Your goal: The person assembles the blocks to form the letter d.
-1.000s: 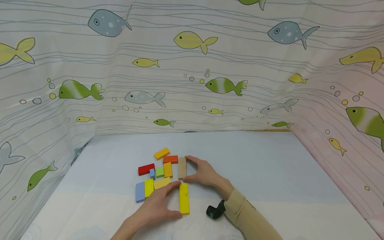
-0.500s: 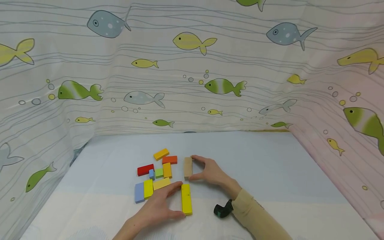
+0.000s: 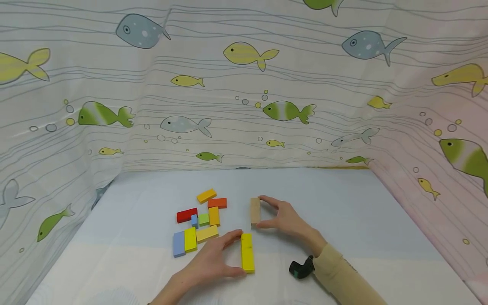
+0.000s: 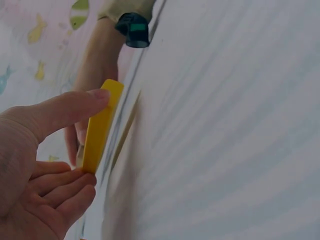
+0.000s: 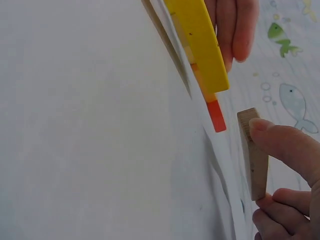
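My left hand (image 3: 213,258) pinches a long yellow block (image 3: 247,253) by its two ends, thumb at the near end and fingers at the far end. In the left wrist view the same yellow block (image 4: 101,127) spans thumb and fingertips. My right hand (image 3: 287,220) holds a plain wooden block (image 3: 255,212) the same way, as the wooden block (image 5: 255,155) in the right wrist view confirms. The wooden block is just beyond the yellow one, with a small gap between their ends in the head view.
Left of the hands lies a loose group of coloured blocks, among them a red block (image 3: 187,215), a green block (image 3: 203,219), a blue block (image 3: 178,244) and an orange-red block (image 3: 217,203). A black wrist camera (image 3: 302,267) sits at the right cuff. Fish-print cloth (image 3: 236,127) surrounds the table.
Both hands have moved right, carrying the yellow and wooden blocks away from the group. The wooden block has gone further right than the yellow one. The other blocks stay in place.
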Demonstrator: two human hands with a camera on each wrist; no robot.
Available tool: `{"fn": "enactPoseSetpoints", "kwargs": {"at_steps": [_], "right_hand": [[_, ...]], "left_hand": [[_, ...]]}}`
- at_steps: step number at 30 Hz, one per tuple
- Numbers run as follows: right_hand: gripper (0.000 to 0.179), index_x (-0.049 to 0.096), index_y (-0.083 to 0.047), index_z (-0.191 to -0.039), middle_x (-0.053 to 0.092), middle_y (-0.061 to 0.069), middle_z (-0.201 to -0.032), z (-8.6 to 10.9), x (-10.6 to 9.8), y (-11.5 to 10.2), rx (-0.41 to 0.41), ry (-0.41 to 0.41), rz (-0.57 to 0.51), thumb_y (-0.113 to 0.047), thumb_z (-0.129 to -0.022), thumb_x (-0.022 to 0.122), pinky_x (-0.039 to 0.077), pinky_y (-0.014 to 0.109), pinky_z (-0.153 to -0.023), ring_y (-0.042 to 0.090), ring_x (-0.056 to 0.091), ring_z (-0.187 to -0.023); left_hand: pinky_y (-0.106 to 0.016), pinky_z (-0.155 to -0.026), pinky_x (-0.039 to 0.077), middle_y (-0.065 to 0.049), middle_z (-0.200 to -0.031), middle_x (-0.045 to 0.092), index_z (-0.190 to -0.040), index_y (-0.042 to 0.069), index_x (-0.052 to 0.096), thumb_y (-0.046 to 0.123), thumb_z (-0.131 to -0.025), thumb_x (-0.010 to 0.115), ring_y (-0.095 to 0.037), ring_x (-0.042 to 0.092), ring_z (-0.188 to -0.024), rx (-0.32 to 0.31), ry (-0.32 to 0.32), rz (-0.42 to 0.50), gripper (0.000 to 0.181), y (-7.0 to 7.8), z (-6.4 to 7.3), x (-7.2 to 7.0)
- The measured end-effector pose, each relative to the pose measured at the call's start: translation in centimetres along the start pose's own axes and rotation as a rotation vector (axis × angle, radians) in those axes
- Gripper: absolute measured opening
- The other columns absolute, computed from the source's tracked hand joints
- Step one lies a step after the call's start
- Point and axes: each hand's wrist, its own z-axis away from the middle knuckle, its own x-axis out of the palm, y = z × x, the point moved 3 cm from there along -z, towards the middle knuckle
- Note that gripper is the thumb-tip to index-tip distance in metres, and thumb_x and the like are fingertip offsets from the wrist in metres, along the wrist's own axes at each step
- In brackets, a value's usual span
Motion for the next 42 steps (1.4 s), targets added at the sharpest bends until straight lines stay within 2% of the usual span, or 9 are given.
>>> {"fn": "enactPoseSetpoints", "kwargs": {"at_steps": [9,21,29,42], "right_hand": [[0.085,0.049,-0.027,-0.148,0.046,0.001,-0.154,1.3,-1.9,0.5,0.002,0.010,0.032,-0.043,-0.074,0.087,0.034,0.058,-0.116,0.032,0.040,-0.144],[0.085,0.046,-0.026,-0.150,0.044,0.006,-0.156,2.7,-4.2,2.4,0.023,0.033,0.079,-0.047,-0.077,0.084,0.034,0.064,-0.113,0.038,0.041,-0.142],[0.086,0.045,-0.023,-0.151,0.044,0.008,-0.156,3.6,-5.4,3.5,-0.009,0.040,0.100,-0.048,-0.078,0.083,0.034,0.065,-0.112,0.040,0.041,-0.141],[0.086,0.044,-0.018,-0.151,0.042,0.014,-0.156,4.9,-7.5,5.6,-0.003,0.066,0.141,-0.047,-0.079,0.082,0.034,0.066,-0.111,0.042,0.038,-0.142]], "left_hand": [[-0.050,-0.110,0.044,0.001,-0.149,0.052,-0.151,0.013,0.043,0.044,-0.079,0.083,-0.022,0.051,-0.136,0.016,-0.024,0.016,0.088,0.7,-0.8,1.0],[-0.040,-0.108,0.048,0.003,-0.149,0.051,-0.150,0.015,0.044,0.041,-0.079,0.083,-0.020,0.054,-0.133,0.060,-0.084,-0.002,0.085,2.5,-2.9,3.1],[-0.036,-0.108,0.048,0.003,-0.148,0.053,-0.150,0.013,0.044,0.041,-0.079,0.084,-0.018,0.055,-0.131,0.094,-0.082,-0.006,0.086,3.3,-4.2,4.4],[-0.030,-0.108,0.047,0.006,-0.147,0.053,-0.148,0.014,0.046,0.041,-0.077,0.086,-0.011,0.054,-0.131,0.117,-0.092,-0.008,0.086,4.6,-6.0,6.2]]}}
